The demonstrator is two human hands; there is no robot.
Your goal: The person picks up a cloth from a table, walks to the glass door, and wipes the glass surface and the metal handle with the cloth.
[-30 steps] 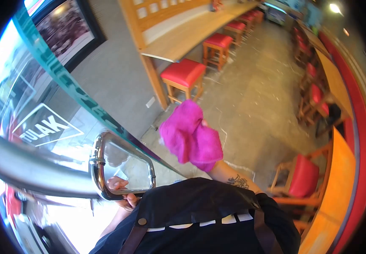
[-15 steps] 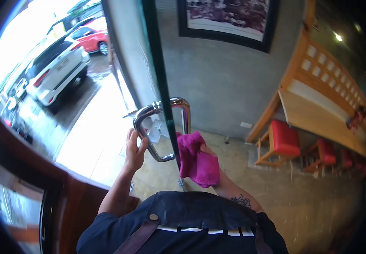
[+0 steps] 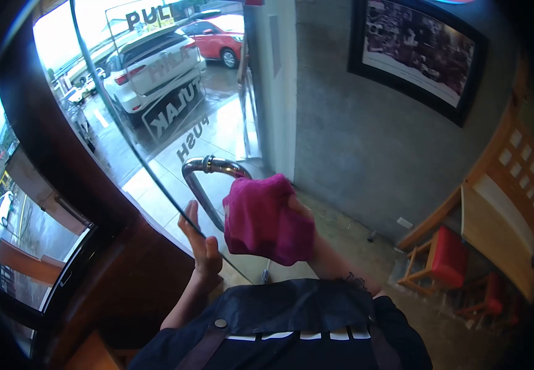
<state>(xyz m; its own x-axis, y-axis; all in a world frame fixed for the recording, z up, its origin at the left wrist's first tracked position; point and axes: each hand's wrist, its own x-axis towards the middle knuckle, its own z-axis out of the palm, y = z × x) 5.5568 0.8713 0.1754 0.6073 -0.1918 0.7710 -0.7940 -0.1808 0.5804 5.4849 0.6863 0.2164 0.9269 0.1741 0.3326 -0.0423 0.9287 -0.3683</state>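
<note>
In the head view, the right hand [image 3: 301, 211] holds a bunched, fuzzy magenta cloth [image 3: 265, 216] at the right of the curved, shiny metal handle [image 3: 191, 182] on the clear glass door [image 3: 173, 114]; contact is unclear. The left hand [image 3: 204, 250], half a second ago at the handle, now spreads empty by the door's edge, seemingly leaving the handle to the cloth.

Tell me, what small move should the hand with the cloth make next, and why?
Perhaps slide the pink cloth along the metal handle: held in the right hand, it hides part of that handle from view, and the left hand is by the glass door.
</note>
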